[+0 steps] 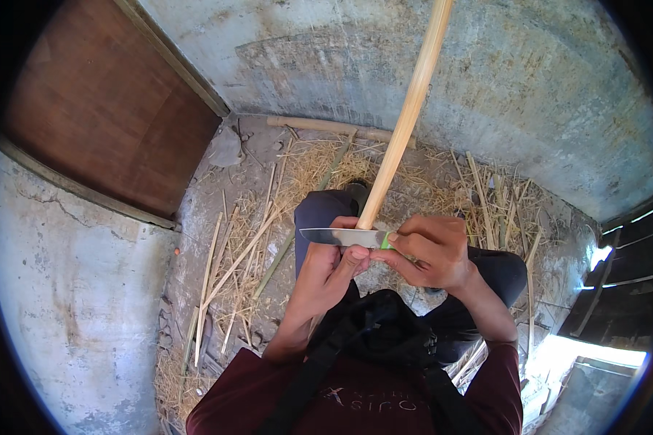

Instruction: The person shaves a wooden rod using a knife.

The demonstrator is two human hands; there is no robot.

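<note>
A long, pale bamboo pole (403,127) slants up and away from my lap past the top of the view. My left hand (323,272) is closed around its near end, fingers beneath and thumb on the near side. My right hand (435,250) grips a knife (345,237) by its green handle, most of which is hidden in the fist. The blade lies crosswise over the pole, tip to the left, just above my left thumb. The two hands almost meet where blade and pole cross. The pole's near tip is hidden behind blade and fingers.
Straw-like shavings (305,163) and several thin bamboo strips (210,279) litter the floor around my bent legs. A thick bamboo piece (334,129) lies along the far wall (515,94). A brown door panel (116,101) stands at left. A black bag (384,326) hangs at my front.
</note>
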